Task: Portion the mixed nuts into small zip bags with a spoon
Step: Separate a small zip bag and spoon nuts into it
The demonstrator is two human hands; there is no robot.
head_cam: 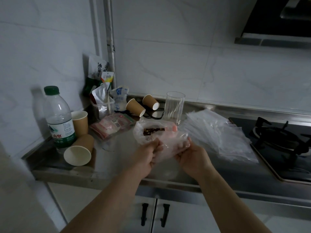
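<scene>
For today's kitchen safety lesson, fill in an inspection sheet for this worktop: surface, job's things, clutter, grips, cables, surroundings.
Surface: steel counter, crowded at the left.
Job's things: clear bag of nuts held up; stack of zip bags lying to its right; spoon: nothing seen.
Clutter: water bottle, paper cups upright and tipped, glass, snack packets.
Grips: left hand and right hand both pinch the bag.
Cables: dark cord behind the bag.
Surroundings: gas hob, range hood, tiled wall.

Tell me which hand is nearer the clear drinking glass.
Right. The right hand grips the plastic bag just below and right of the glass; the left hand grips the bag's other side, farther left.
</scene>
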